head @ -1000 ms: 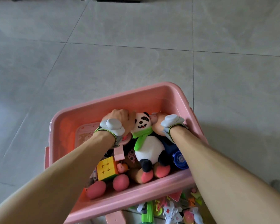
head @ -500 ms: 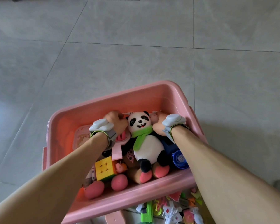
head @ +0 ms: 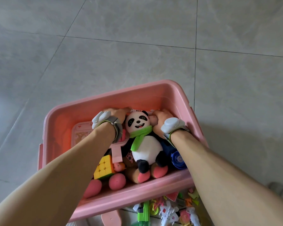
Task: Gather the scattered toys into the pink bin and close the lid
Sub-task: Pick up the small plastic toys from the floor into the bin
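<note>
The pink bin (head: 137, 93) stands open on the grey tile floor, with toys piled inside. A panda plush (head: 145, 144) with a green scarf lies face up on top. My left hand (head: 117, 113) reaches in left of the panda's head, its fingertips at a white printed item (head: 136, 110) against the far wall; its fingers are hidden under the hand. My right hand (head: 160, 119) is curled right of the panda's head, gripping a pale pink soft toy part (head: 153, 119). No lid is in view.
Inside the bin lie a puzzle cube (head: 104, 167), two pink eggs (head: 117, 181), a blue yo-yo (head: 178, 159) and a pink flat case (head: 82, 136). Several small plastic toys (head: 167, 211) lie on the floor by the near wall. A pink latch (head: 110, 217) hangs there.
My left hand has slid from beside the panda's head toward the bin's far wall. My right hand has stayed beside the panda's head.
</note>
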Demonstrator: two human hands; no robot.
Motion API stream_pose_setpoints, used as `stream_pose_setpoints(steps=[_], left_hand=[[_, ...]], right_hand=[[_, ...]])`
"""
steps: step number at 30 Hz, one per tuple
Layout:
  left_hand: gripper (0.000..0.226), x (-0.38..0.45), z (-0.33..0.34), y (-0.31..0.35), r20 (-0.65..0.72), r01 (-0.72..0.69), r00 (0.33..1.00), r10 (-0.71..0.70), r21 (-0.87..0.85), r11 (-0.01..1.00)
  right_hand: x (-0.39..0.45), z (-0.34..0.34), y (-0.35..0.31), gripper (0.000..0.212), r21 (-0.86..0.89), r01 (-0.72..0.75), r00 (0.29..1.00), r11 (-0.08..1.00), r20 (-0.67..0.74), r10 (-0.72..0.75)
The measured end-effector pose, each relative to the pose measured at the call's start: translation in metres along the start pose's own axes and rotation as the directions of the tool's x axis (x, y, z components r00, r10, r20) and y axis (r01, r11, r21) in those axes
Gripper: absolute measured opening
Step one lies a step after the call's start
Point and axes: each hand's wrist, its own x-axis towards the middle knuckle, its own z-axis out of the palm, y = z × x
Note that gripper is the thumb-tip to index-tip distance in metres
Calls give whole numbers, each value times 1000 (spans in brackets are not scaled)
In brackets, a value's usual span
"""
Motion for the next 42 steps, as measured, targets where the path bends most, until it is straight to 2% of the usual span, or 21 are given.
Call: stream_pose_setpoints(steps=[4, 8, 11, 13, 17, 20, 22, 24, 26, 30, 37, 39, 42], left_hand=[[36, 0, -4, -1, 18, 42, 999, -42, -8, 999], [40, 4, -7, -1, 19, 72, 997, -72, -4, 997], [41, 12, -6, -2, 96, 86, 992, -83, -22, 996], [42, 8, -7, 2, 123, 69, 990, -73, 34, 997], [35, 14, -4, -1, 125, -60, 992, 34, 212, 976], [38, 20, -4, -6, 72, -124, 992, 107, 309, 943], [37, 25, -1, -10, 115, -140, 988, 102, 401, 905], [43, 31, 2, -11, 126, -166, 985, 119, 489, 857], [42, 31, 2, -9, 108, -164, 986, 126, 506, 847], [34, 32, 3, -10, 102, -145, 989, 107, 538, 830], [33, 13, -9, -4, 4, -178, 977, 213, 566, 805], [30, 6, -19, 0, 20, -217, 967, 255, 593, 775], [18, -12, -31, 2, 132, -318, 943, 305, 621, 716]], right_hand=[[-3, -3, 0, 43, 25, 16, 1000, 1000, -20, -15], [-8, -6, -1, 37, -6, 33, 999, 999, 28, -32], [-6, -3, 0, 25, -5, 30, 999, 1000, 37, -30], [-5, -2, 1, 29, 2, 16, 998, 1000, 59, -16], [-2, -2, -2, 45, 1, 6, 997, 1000, 74, -6], [0, -1, 0, 28, -36, -16, 997, 999, 78, 19], [-1, -1, 2, 20, -15, -32, 999, 999, 24, 33], [-2, 1, 3, 28, -29, -43, 999, 999, 18, 43], [-1, 2, 4, 38, -46, -38, 999, 998, 29, 40], [-1, 3, 6, 32, -73, -62, 997, 995, -42, 60], [-11, -12, -5, 39, -201, -91, 996, 975, -15, 89], [-21, -22, -11, 44, -217, -79, 997, 973, -17, 77], [-44, -35, -19, 47, -156, -68, 996, 985, -75, 57]])
